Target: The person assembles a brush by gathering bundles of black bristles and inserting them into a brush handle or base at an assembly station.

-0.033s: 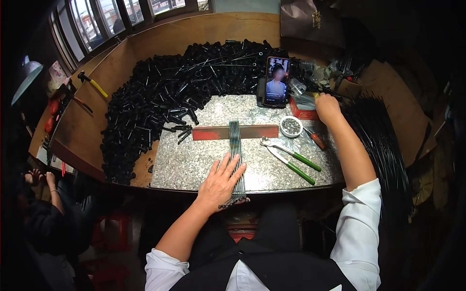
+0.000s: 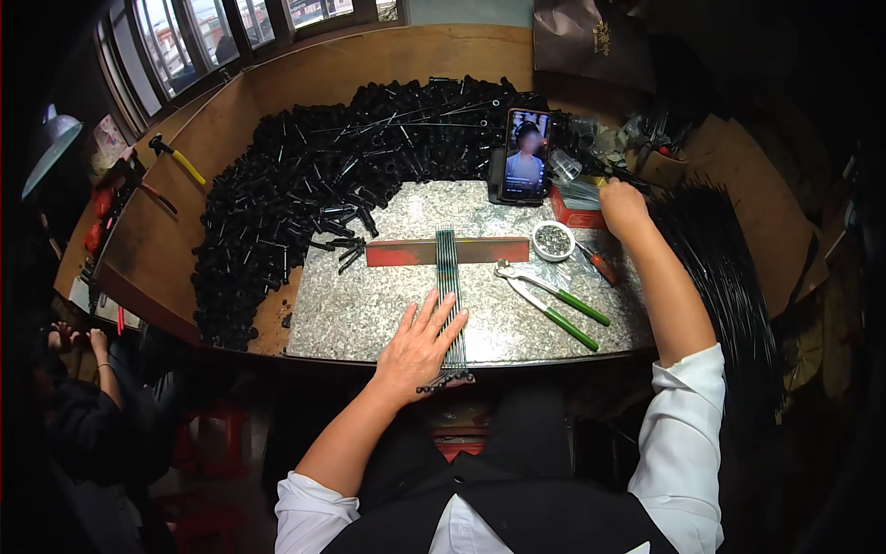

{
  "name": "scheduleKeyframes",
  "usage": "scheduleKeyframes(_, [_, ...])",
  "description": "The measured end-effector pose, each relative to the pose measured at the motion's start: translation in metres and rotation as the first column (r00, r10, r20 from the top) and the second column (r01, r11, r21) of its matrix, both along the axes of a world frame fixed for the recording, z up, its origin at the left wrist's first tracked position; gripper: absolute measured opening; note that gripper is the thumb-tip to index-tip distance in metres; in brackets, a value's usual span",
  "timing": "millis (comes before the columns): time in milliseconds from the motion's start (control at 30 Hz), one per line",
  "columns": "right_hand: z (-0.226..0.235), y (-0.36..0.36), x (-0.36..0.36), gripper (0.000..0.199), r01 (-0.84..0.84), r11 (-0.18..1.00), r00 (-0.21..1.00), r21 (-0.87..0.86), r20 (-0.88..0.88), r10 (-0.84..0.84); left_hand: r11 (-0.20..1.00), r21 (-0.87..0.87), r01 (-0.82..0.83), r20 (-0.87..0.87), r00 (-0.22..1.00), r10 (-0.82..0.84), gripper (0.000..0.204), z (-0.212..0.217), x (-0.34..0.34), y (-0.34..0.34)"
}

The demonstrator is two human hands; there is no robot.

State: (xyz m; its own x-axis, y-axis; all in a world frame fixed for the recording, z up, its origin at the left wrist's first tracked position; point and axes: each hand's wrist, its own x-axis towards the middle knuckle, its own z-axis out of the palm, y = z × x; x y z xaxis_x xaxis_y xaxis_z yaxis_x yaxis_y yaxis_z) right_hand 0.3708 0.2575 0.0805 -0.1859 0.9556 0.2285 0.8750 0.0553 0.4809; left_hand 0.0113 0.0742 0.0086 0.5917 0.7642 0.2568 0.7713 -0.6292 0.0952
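My left hand (image 2: 415, 353) lies flat with fingers spread over a row of thin dark rods (image 2: 447, 247). Side by side, the rods cross a red-brown bar (image 2: 397, 253) on the speckled stone slab (image 2: 360, 314). Small black pieces (image 2: 445, 380) sit on their near ends, past the slab's front edge beside my left wrist. Farther right, my right hand (image 2: 625, 205) is closed at a red box (image 2: 577, 218) that holds thin pieces; its fingertips are mostly hidden, so what it grips does not show. Green-handled pincers (image 2: 580, 307) lie between my hands.
Black tubular parts (image 2: 277, 194) are heaped behind and left of the slab. A lit phone (image 2: 526, 166) stands at the back, near a white bowl (image 2: 554, 259) of small metal bits and a screwdriver (image 2: 604, 269). Long black rods (image 2: 729, 268) fill the right; another person's hand (image 2: 99, 346) shows far left.
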Motion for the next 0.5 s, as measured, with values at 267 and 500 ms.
scheduleKeyframes(267, [0.021, -0.083, -0.037, 0.009, -0.442, 0.861, 0.642, 0.251, -0.582, 0.499, 0.994, -0.101, 0.043, 0.166, 0.986, -0.026, 0.102, 0.012, -0.006, -0.007])
scheduleKeyframes(500, [0.049, -0.174, -0.078, 0.043, -0.629, 0.735, 0.282, 0.252, -0.807, 0.519, 0.859, -0.09, 0.504, 0.907, 0.398, -0.139, 0.055, 0.088, 0.007, -0.032])
